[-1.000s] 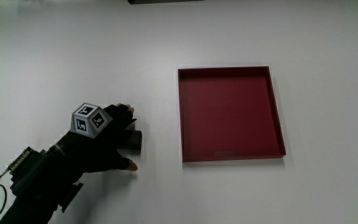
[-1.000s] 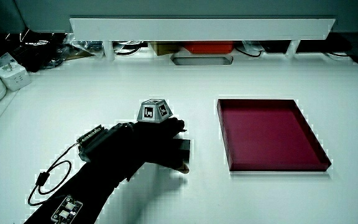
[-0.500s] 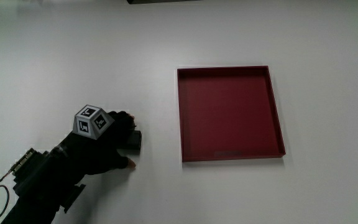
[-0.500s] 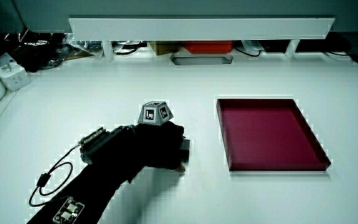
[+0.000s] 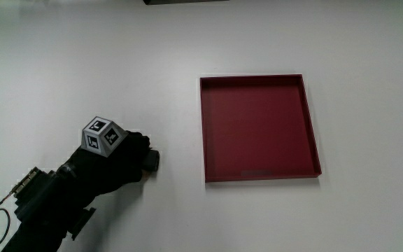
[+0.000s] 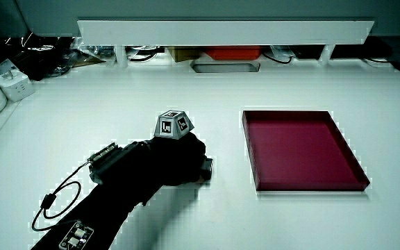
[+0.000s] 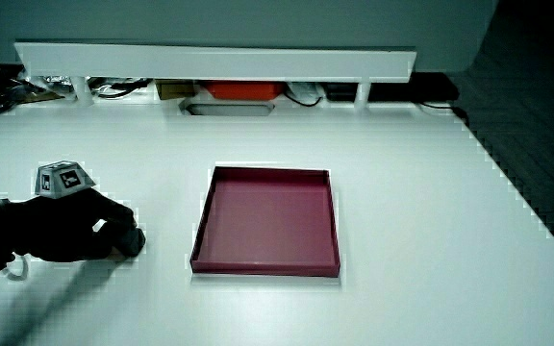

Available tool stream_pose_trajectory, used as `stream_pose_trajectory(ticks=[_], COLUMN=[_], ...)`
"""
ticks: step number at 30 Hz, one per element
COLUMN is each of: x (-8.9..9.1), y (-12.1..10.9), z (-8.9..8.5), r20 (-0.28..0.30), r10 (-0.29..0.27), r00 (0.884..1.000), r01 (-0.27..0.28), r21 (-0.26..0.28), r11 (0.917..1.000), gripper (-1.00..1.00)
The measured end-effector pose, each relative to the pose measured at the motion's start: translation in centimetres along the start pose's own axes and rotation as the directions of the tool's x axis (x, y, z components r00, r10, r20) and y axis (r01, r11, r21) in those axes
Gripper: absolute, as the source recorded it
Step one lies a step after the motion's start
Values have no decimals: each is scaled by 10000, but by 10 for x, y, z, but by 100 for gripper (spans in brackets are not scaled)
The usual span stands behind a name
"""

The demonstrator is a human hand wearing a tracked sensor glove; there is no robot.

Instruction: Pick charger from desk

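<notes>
- Black glove covers the hand, which rests low on the white table with its forearm running back toward the person; a small patterned cube sits on the back of the hand.
- Curled fingers close around the charger, a small dark block of which only the end shows past the glove in the main view.
- In both side views the hand is wrapped over the charger, which sits at table level; I cannot tell whether it has left the surface.
- Beside the hand and charger, apart from them, lies a shallow red square tray, seen also in both side views.
- A low white partition runs along the table's edge farthest from the person.
</notes>
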Motion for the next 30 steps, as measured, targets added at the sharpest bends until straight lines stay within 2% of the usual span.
stream_pose_trajectory(ticks=[3,12,14,15,18,19,21,28,29,30], x=[0,3,2,6,12,16,21,39,40,45], y=[-1,-4,-3,-5,-5,-6,-5,6,9,10], z=[0,7,10,16,26,31,36,51,52,56], r20=[30,-79,147,-64,136,-4,112,50,294,117], r10=[115,-6,156,31,-180,-380,-277,-589,-691,-746], r00=[9999,10000,9998,10000,9997,9993,9996,9983,9972,9971], r01=[-115,7,-157,-30,173,380,269,582,657,729], r21=[-55,106,58,232,514,627,663,898,1041,1090], r11=[9999,9999,9999,9997,9985,9973,9974,9943,9924,9914], gripper=[100,100,100,100,100,100,100,100,100,100])
